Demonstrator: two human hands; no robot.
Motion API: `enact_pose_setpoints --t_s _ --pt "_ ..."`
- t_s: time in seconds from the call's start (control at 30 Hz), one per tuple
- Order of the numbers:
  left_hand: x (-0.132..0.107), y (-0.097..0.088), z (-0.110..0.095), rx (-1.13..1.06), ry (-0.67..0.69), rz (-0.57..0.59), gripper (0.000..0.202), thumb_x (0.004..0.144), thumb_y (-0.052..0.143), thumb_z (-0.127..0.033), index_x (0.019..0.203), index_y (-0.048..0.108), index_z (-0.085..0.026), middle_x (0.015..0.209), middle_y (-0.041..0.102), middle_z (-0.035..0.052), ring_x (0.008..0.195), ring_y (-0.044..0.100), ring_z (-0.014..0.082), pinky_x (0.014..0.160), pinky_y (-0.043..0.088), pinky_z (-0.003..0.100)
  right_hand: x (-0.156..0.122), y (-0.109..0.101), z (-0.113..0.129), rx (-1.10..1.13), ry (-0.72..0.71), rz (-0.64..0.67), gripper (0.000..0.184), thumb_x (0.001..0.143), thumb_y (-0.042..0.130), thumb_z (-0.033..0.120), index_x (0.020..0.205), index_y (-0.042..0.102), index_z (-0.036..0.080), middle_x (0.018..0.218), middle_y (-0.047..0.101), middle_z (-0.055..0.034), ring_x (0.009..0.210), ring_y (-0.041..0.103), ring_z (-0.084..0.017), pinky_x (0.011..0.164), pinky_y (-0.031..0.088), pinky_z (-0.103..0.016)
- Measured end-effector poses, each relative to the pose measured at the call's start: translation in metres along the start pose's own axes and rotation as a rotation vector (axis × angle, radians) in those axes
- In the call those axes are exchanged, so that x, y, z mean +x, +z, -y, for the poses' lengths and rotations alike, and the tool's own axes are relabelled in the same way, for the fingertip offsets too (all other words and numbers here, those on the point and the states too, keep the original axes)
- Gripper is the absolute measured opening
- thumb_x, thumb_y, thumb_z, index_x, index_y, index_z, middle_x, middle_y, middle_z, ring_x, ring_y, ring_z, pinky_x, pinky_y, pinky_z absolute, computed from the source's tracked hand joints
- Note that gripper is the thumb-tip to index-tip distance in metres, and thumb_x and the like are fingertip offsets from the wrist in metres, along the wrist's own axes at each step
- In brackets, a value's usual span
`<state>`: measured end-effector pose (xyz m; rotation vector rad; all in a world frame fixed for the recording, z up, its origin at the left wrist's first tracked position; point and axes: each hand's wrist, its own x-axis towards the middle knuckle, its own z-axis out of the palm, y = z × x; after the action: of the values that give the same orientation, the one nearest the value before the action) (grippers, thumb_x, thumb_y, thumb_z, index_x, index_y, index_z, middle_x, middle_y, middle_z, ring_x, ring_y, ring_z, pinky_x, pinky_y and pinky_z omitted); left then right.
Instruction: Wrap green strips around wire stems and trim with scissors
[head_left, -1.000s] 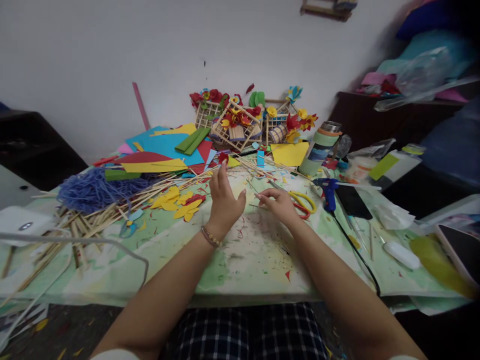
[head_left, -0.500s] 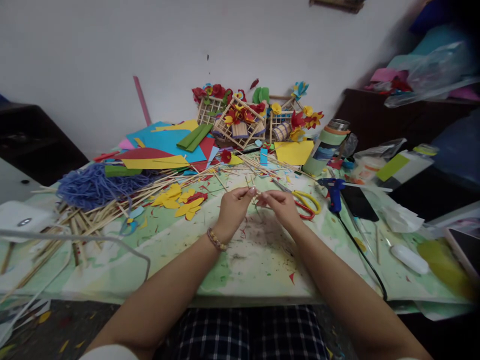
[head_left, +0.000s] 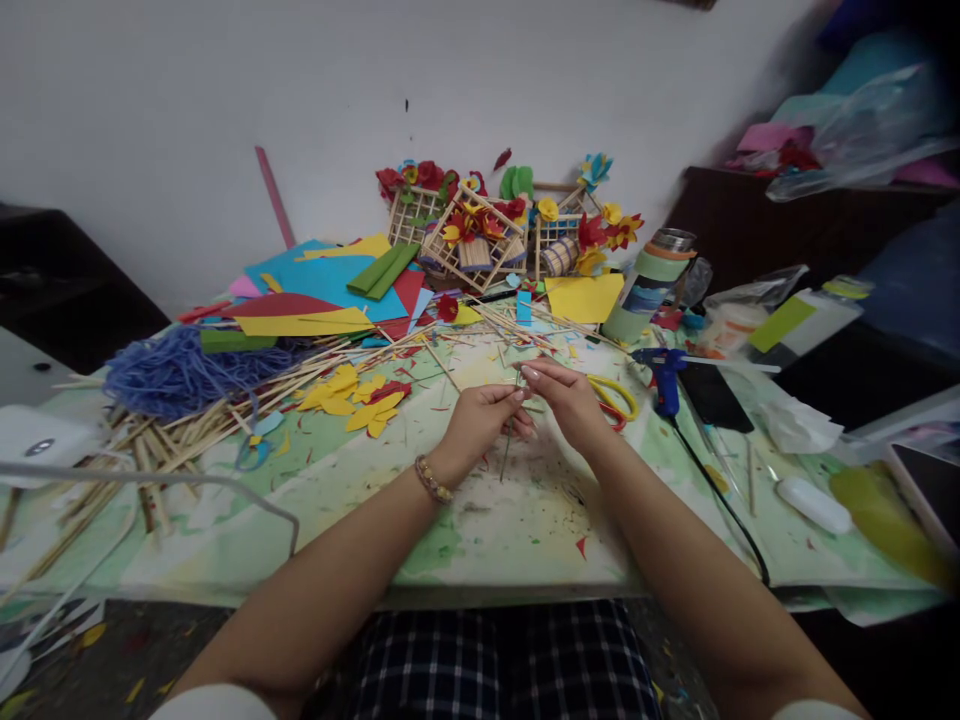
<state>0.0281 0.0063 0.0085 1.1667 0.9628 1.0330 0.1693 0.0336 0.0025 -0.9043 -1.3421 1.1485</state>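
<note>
1. Held just above the middle of the table [head_left: 525, 530], between both hands: stick [head_left: 505, 455].
2. Pinched shut on its middle: left hand [head_left: 480, 425] fingers; shut on the top end: right hand [head_left: 571, 400] fingertips.
3. Long axis near upright; top tilted away and slightly right, free lower end pointing down at the table.
4. Best handled with a light pinch, hands close, no bending; looks thin enough to snap.
5. Just right of the right hand: scissors [head_left: 613, 402], glue gun [head_left: 660, 375].

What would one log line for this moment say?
left hand: pinching thin stick | right hand: pinching stick's top | nearby: yellow scissors, blue glue gun | surface: paint-stained table
</note>
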Motion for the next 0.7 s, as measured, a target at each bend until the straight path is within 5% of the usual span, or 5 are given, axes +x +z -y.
enact_pose_setpoints --t_s 0.17,0.4,0.7 --pt "-0.0015 0.0029 -0.0011 -0.064 -0.040 0.028 0.023 0.076 0.065 -0.034 0.073 0.063 -0.011 0.060 0.065 0.0027 0.049 0.061 0.0118 0.054 0.050 0.024 0.0008 -0.0006 0.0000 0.146 0.083 0.000 0.018 0.066 0.073 0.034 0.080 0.075 0.023 0.084 0.067 -0.0022 0.073 0.054 -0.013 0.069 0.046 -0.028" --pt "-0.0021 0.0042 -0.0032 -0.075 -0.062 -0.012 0.014 0.081 0.058 -0.021 0.072 0.063 -0.011 0.057 0.063 0.0008 0.047 0.061 0.0112 0.050 0.049 0.021 0.0021 0.0000 -0.0014 0.141 0.091 -0.043 0.018 0.060 0.077 0.032 0.077 0.075 0.024 0.087 0.070 -0.0018 0.078 0.059 -0.015 0.076 0.045 -0.030" --pt "-0.0020 0.0041 -0.0036 -0.088 -0.076 -0.010 0.015 0.081 0.061 -0.023 0.073 0.062 -0.010 0.057 0.064 0.0017 0.048 0.062 0.0112 0.051 0.050 0.022 0.0035 -0.0024 -0.0030 0.129 0.082 -0.032 0.019 0.062 0.076 0.033 0.077 0.075 0.022 0.080 0.068 -0.0014 0.073 0.056 -0.013 0.073 0.043 -0.029"
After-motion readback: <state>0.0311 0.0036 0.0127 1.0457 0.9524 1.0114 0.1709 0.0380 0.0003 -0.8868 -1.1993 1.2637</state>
